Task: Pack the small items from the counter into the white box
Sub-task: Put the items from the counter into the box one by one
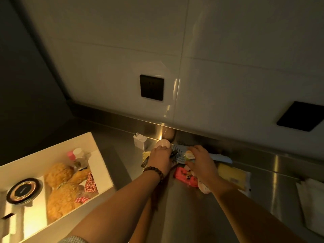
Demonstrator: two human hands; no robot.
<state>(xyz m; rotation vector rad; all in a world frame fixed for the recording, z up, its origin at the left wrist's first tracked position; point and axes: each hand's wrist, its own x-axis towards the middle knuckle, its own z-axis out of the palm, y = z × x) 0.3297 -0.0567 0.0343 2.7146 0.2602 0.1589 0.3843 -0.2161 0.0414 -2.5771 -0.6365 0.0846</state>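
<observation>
The white box stands open on the left. It holds a brown teddy bear, a round black and gold case and small bottles. My left hand, with a bead bracelet on its wrist, curls over a thin black clip next to a pink round case. My right hand pinches a small round jar above a blue hairbrush. A pink item lies partly under that hand.
The steel counter runs along a white tiled wall with two black sockets. On it lie a white charger, a pale comb, a yellow pack and a white cloth at the far right.
</observation>
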